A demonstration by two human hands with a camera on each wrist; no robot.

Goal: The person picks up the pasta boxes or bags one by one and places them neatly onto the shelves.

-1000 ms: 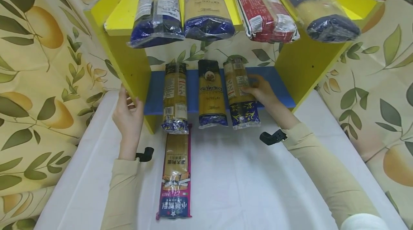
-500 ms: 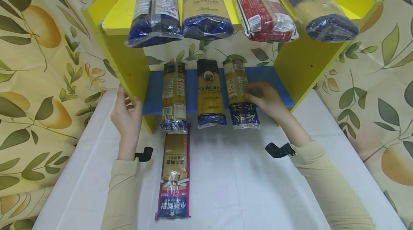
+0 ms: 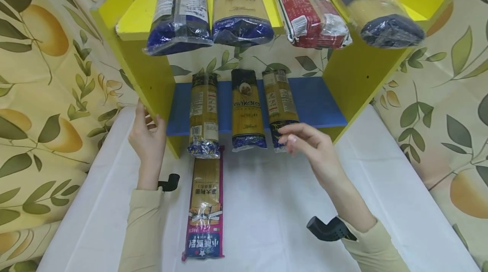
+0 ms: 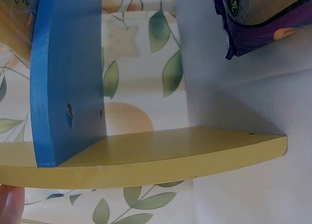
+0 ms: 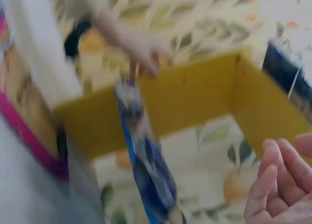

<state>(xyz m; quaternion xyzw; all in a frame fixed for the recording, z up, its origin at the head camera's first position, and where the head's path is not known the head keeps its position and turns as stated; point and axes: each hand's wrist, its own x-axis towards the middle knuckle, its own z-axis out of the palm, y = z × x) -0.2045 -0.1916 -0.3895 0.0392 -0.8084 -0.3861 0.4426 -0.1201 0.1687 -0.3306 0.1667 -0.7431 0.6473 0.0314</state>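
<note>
On the left, my left hand touches the outer side of the yellow shelf panel; a fingertip shows against that panel in the left wrist view. My right hand is in front of the right-hand pasta pack, its fingers loosely bent and holding nothing. It hides part of the pack's blue patterned end. That pack lies on the blue lower shelf, beside the middle Ankara pasta pack and the left pasta pack. The right wrist view is blurred, but shows the right hand's fingers free of any object.
Several pasta packs, including a red one, lie on the yellow upper shelf. A long pink-edged pasta pack lies on the white tablecloth below. Patterned cloth hangs behind and at the sides.
My right hand has let go of the right-hand pasta pack and drawn back toward me. The pack has straightened slightly on the blue shelf. My left hand stays at the side panel.
</note>
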